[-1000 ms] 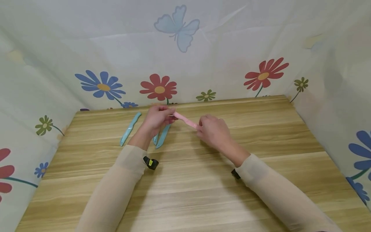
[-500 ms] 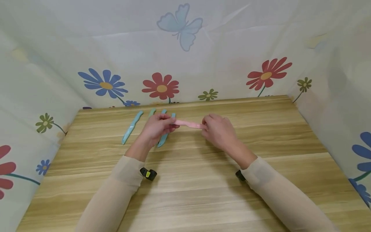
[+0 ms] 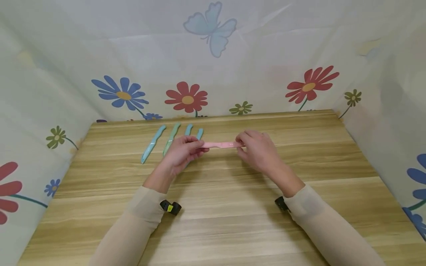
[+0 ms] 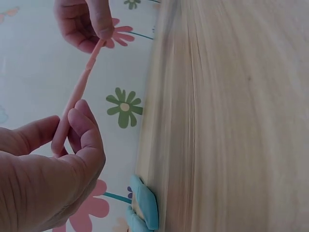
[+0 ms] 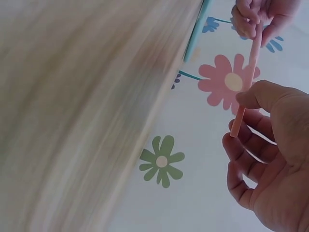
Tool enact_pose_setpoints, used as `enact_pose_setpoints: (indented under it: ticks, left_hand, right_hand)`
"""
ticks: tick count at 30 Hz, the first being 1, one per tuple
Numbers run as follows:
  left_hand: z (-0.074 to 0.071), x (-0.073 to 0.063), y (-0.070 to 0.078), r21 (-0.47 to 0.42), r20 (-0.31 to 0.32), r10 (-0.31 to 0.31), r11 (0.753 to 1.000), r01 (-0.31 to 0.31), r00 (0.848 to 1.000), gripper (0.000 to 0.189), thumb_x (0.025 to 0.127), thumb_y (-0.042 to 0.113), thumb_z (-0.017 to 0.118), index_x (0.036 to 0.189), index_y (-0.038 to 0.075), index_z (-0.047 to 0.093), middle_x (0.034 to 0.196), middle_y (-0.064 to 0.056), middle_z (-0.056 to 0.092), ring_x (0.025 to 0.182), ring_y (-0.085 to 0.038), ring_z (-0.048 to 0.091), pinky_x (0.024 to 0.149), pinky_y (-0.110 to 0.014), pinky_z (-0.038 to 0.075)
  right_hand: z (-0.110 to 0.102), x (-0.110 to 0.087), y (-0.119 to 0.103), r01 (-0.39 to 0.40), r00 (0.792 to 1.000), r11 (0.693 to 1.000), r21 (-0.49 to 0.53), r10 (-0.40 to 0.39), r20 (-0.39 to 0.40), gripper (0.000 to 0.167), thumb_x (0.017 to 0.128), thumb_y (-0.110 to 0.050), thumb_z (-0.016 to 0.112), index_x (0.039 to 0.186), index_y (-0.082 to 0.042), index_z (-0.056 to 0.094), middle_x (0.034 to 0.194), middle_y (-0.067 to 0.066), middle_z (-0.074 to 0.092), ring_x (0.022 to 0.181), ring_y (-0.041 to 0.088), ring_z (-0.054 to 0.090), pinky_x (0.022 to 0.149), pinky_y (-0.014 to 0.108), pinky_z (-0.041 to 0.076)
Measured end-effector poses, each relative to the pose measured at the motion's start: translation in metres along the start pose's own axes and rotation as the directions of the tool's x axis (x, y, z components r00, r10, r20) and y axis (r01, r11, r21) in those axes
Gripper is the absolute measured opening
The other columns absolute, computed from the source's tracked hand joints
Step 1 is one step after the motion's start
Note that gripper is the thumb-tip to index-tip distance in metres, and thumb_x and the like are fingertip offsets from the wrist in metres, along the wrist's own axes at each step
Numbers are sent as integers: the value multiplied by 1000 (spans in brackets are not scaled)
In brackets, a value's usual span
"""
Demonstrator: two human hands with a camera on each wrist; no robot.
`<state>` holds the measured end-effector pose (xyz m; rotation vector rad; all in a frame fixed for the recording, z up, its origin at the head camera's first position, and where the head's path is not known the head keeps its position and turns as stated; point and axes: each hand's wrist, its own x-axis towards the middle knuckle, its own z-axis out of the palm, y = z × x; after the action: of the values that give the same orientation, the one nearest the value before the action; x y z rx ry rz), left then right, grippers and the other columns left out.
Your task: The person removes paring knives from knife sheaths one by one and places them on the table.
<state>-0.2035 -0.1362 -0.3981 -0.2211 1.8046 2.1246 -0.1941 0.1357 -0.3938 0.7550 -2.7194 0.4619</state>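
Left grip [image 3: 181,154] and right grip [image 3: 259,150] each pinch one end of the pink knife [image 3: 221,145], held nearly level mid-frame, lifted off the counter [image 3: 226,221]. Likely hazard: an uneven tug or slack pinch could twist it loose, dropping it toward the blue and green knives [image 3: 153,145] left of centre. Forearms [image 3: 124,229] angle in from lower left and lower right; hands face each other, fingers curled.

On my right wrist feed I see the right hand [image 5: 285,140] pinching a slim pink bar [image 5: 251,70] near its lower end, thumb across it and fingers behind, while the left hand [image 5: 268,13] grips its upper end. I have a blurred wood-grain tabletop [image 5: 87,96] filling the left side, a teal strip [image 5: 195,36] along its edge, and a white backdrop [image 5: 154,210] printed with pink, green and blue flowers.
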Motion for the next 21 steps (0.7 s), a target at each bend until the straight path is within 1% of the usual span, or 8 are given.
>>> enact_pose_setpoints:
  ticks: [5,11,18,21]
  left_hand:
    - [3,-3,0,-47,-2,-18,999,18,1000,21,104,6,68,119,1,54,110,-15,71,94,-20,76,84,-30,61]
    - [4,-4,-3,-73,-7,-29,997,29,1000,19,105,9,68,118,2,55,115,-17,72,96,-20,76,85,-29,60]
    - [3,-3,-9,-69,-21,-38,997,36,999,23,105,11,67,122,3,54,115,-16,72,98,-21,75,97,-36,58]
    - [3,-2,-11,-75,-18,-34,997,32,999,23,106,10,67,123,3,53,114,-15,72,98,-21,75,98,-36,58]
  right_hand:
    - [-4,-2,3,20,1000,1000,9,-20,2,21,95,-16,77,114,-7,77,105,4,72,96,24,67,82,47,52]
    - [-5,-4,4,60,998,998,18,-59,-16,19,95,-15,78,112,-6,78,107,5,72,101,26,66,84,49,51]
    - [-3,-7,6,86,996,996,30,-85,-21,17,98,-17,77,112,-6,78,106,5,70,101,27,64,82,47,48]
    - [-2,-8,6,88,996,995,35,-88,-14,17,100,-19,77,112,-6,78,105,5,69,101,27,63,83,47,47]
